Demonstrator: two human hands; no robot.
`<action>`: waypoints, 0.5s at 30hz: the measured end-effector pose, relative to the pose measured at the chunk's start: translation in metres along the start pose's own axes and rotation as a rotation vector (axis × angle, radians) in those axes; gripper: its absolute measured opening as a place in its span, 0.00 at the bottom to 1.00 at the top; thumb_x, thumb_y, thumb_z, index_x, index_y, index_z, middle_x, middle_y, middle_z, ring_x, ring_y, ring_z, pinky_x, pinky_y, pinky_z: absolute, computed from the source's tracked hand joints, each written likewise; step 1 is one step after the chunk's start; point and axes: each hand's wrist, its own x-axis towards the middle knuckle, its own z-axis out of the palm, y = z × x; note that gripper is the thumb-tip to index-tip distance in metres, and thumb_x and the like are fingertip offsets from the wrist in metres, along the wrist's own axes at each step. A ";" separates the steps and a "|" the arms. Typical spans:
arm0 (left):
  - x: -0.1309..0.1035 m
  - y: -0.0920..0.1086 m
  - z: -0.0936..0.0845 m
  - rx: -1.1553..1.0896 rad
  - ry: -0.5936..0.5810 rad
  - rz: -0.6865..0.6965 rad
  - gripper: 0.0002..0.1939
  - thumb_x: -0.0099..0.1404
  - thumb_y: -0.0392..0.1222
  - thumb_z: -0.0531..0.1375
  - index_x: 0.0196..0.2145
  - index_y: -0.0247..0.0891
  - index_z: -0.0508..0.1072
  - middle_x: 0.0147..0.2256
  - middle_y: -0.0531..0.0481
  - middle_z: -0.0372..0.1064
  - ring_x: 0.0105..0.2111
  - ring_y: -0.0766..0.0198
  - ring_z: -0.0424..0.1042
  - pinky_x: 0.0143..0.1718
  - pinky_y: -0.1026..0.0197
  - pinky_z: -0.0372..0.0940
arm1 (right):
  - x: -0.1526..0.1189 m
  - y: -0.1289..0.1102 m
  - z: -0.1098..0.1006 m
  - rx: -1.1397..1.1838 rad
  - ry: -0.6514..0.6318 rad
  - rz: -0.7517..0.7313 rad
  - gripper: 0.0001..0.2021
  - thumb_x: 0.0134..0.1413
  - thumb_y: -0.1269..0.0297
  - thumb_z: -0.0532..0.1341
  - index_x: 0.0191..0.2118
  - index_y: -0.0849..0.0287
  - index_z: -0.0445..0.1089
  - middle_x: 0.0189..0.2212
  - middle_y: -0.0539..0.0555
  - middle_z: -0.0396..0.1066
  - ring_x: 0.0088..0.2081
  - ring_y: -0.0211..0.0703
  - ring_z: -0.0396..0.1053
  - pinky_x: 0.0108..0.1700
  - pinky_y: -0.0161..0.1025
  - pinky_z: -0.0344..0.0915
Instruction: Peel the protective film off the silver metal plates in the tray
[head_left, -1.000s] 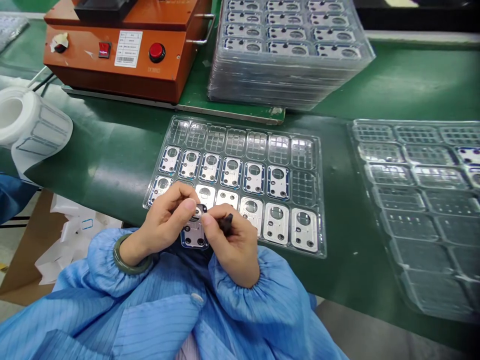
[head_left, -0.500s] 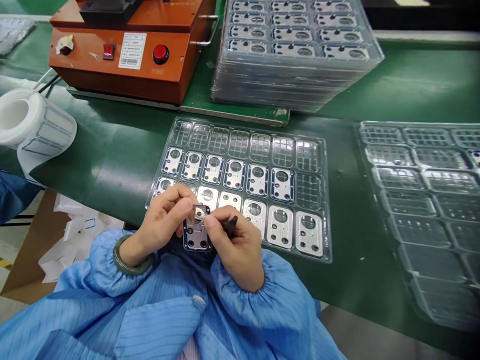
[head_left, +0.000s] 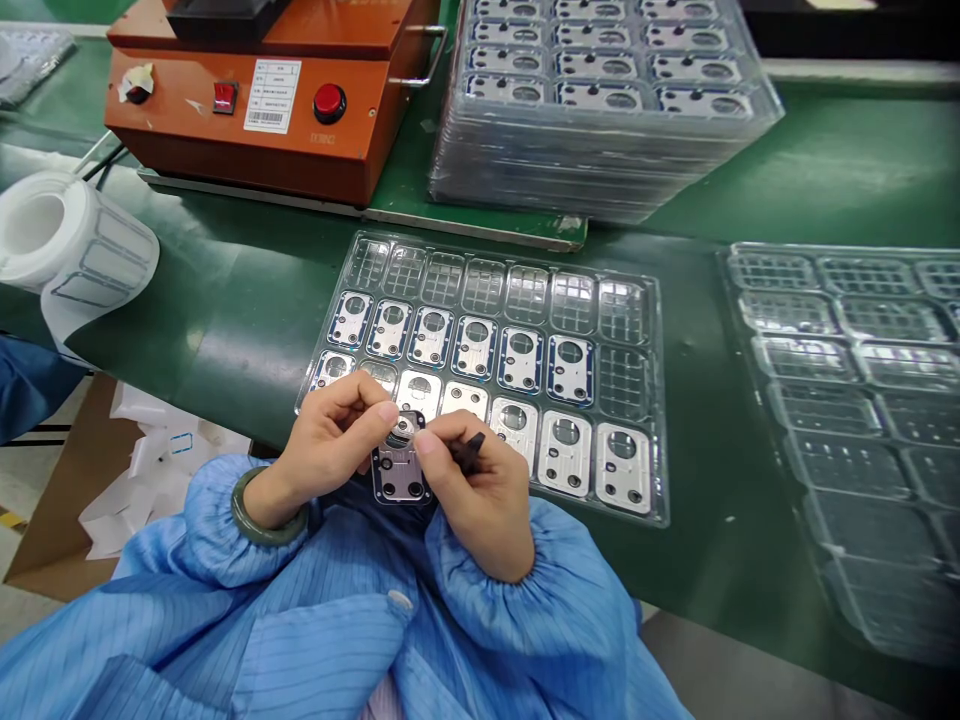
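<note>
A small metal plate (head_left: 400, 472) with a dark blue edge and round holes is held upright near my chest. My left hand (head_left: 334, 435) pinches its upper left edge. My right hand (head_left: 480, 490) has thumb and forefinger at the plate's upper right edge, and a black-tipped tool (head_left: 471, 452) lies in its curled fingers, mostly hidden. Just beyond my hands is a clear tray (head_left: 660, 440) of similar plates. The tray's middle row holds several blue-edged plates (head_left: 520, 358); the near row holds silver ones (head_left: 564, 452).
An orange machine (head_left: 240, 130) with a red button stands at the back left, beside stacked filled trays (head_left: 570, 160). A label roll (head_left: 97, 245) is at the left, above a carton (head_left: 56, 535) of white backing paper. Another clear tray (head_left: 832, 400) lies at the right.
The whole view has shifted slightly. My left forefinger and thumb have come a little closer to the plate's top; both hands stay at the plate.
</note>
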 end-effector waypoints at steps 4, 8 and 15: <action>-0.002 -0.004 -0.005 -0.164 -0.003 -0.044 0.15 0.65 0.50 0.58 0.27 0.36 0.70 0.18 0.56 0.65 0.13 0.74 0.61 0.13 0.71 0.56 | -0.001 0.002 -0.001 0.026 0.027 0.018 0.10 0.58 0.61 0.59 0.27 0.57 0.65 0.19 0.44 0.60 0.21 0.31 0.56 0.23 0.31 0.55; -0.002 -0.006 -0.006 -0.190 0.004 -0.048 0.16 0.65 0.49 0.58 0.26 0.35 0.69 0.17 0.55 0.65 0.13 0.73 0.60 0.13 0.71 0.55 | 0.000 0.001 -0.001 0.048 0.042 0.028 0.11 0.59 0.61 0.58 0.26 0.57 0.64 0.18 0.43 0.56 0.20 0.31 0.52 0.22 0.31 0.52; -0.004 -0.008 -0.005 0.005 0.024 0.033 0.16 0.66 0.47 0.59 0.24 0.37 0.64 0.15 0.59 0.61 0.11 0.75 0.56 0.12 0.72 0.52 | 0.001 0.000 -0.002 0.080 0.017 0.047 0.11 0.59 0.60 0.59 0.26 0.57 0.64 0.18 0.43 0.56 0.20 0.31 0.51 0.22 0.31 0.52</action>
